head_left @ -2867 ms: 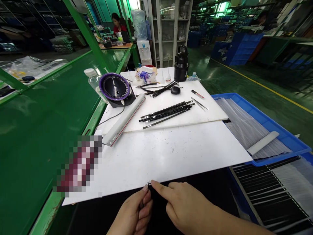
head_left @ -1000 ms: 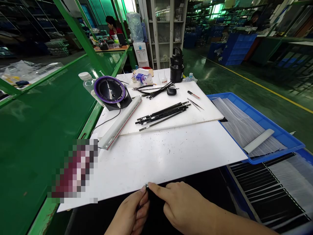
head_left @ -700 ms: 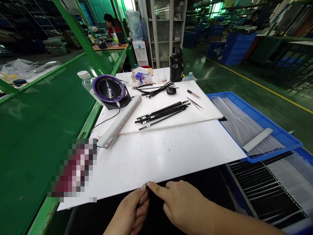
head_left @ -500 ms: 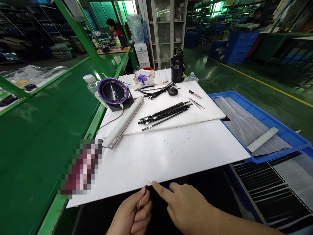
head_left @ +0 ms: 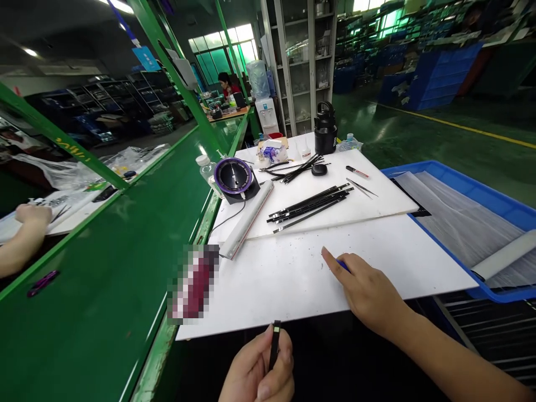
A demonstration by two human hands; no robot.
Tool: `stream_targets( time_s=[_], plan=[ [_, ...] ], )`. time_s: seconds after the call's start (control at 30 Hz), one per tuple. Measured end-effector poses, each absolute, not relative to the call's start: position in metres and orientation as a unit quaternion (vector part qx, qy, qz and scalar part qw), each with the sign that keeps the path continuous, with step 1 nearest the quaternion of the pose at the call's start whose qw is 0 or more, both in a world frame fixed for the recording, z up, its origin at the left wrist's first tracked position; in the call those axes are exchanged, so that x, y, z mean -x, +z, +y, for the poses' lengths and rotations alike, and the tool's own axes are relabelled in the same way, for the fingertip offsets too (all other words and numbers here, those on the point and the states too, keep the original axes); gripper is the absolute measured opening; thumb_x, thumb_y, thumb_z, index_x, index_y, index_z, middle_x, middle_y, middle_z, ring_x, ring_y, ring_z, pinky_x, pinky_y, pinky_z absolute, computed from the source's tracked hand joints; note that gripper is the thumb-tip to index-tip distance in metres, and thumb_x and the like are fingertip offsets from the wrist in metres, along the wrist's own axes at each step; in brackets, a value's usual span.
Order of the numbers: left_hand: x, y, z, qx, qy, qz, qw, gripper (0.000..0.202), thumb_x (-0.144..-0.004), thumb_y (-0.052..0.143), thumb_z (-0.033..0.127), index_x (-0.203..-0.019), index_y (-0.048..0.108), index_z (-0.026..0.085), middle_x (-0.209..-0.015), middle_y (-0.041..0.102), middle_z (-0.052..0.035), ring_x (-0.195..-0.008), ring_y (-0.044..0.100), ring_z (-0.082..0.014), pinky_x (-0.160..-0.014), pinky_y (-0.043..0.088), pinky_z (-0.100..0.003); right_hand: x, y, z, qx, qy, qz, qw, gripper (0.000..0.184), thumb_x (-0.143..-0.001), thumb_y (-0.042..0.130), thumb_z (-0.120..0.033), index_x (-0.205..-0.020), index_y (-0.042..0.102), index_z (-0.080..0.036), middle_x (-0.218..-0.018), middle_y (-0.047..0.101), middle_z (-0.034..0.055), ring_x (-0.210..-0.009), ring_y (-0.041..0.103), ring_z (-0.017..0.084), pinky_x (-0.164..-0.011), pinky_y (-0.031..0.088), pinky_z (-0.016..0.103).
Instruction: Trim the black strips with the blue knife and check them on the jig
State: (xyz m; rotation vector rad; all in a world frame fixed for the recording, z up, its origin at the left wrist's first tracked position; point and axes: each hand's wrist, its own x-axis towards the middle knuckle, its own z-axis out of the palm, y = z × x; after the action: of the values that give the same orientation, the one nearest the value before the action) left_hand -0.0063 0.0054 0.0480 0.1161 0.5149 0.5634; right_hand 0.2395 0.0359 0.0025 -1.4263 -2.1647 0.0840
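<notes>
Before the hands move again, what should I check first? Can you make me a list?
1. Left hand pinches the black strip between fingertips: ok.
2. Right hand rests on the white board: ok.
3. Right hand's grip on the blue item: cannot tell.
4. Pile of black strips lies apart from both hands: ok.
5. Black strip's tip unharmed: cannot tell.

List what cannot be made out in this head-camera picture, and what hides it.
Head view: reddish thing at the white board's left edge, covered by a mosaic.
Black strip: lower end hidden in the left hand.
Blue thing under the right hand: only its tip shows.
Labels on small bottles by the black flask: too small.
</notes>
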Motion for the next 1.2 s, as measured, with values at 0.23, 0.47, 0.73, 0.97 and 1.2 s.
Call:
stream_targets(
  time_s=[0.23, 0.47, 0.73, 0.97, 1.2],
  plan=[
    [0.006, 0.046, 0.002, -0.228, 0.337, 0.412, 0.815, 0.030, -0.083, 0.064, 0.045, -0.078, 0.068, 0.017, -0.049, 0.039, 0.0056, -0.035, 0.022, -0.0022, -0.033, 0.017, -0.013, -0.239, -0.018, 0.046, 0.485, 0.016, -0.808, 0.335, 0.074, -0.088, 0.025, 0.006, -0.154, 0.004, -0.019, -0.109, 0.055, 0.0138, -0.091, 0.054, 0.023, -0.073, 0.052, 0.038],
    [0.010, 0.023, 0.000, -0.294, 0.315, 0.537, 0.726, 0.041, -0.083, 0.057, 0.054, -0.077, 0.060, 0.014, -0.052, 0.038, 0.0049, -0.044, 0.024, -0.0060, -0.041, 0.019, -0.019, -0.229, 0.020, 0.009, 0.437, 0.297, -0.779, 0.337, 0.075, -0.088, 0.029, 0.000, -0.153, 0.003, -0.026, -0.118, 0.057, 0.0074, -0.071, 0.056, 0.014, -0.068, 0.052, 0.029],
    [0.019, 0.015, 0.001, -0.289, 0.261, 0.584, 0.712, 0.048, -0.074, 0.061, 0.065, -0.071, 0.046, 0.020, -0.050, 0.037, 0.0080, -0.037, 0.018, -0.0036, -0.037, 0.006, -0.019, -0.189, 0.000, -0.009, 0.462, 0.327, -0.810, 0.152, 0.070, -0.086, 0.035, -0.007, -0.152, 0.019, -0.021, -0.100, 0.065, 0.0074, -0.078, 0.061, 0.022, -0.067, 0.045, 0.032],
    [0.022, 0.005, 0.008, -0.283, 0.232, 0.599, 0.712, 0.051, -0.070, 0.061, 0.069, -0.073, 0.045, 0.021, -0.048, 0.033, 0.0097, -0.037, 0.014, -0.0034, -0.036, 0.003, -0.019, -0.173, 0.006, -0.004, 0.466, 0.272, -0.836, 0.099, 0.062, -0.087, 0.038, -0.014, -0.148, 0.031, -0.023, -0.091, 0.066, 0.0052, -0.065, 0.062, 0.021, -0.052, 0.034, 0.030],
    [0.033, 0.000, 0.010, -0.301, 0.213, 0.579, 0.727, 0.046, -0.078, 0.054, 0.065, -0.072, 0.044, 0.020, -0.050, 0.032, 0.0091, -0.038, 0.013, -0.0038, -0.036, 0.003, -0.019, -0.167, 0.004, 0.000, 0.460, 0.270, -0.840, 0.101, 0.062, -0.087, 0.038, -0.016, -0.149, 0.028, -0.023, -0.093, 0.066, 0.0053, -0.065, 0.062, 0.021, -0.049, 0.032, 0.030]
  ],
)
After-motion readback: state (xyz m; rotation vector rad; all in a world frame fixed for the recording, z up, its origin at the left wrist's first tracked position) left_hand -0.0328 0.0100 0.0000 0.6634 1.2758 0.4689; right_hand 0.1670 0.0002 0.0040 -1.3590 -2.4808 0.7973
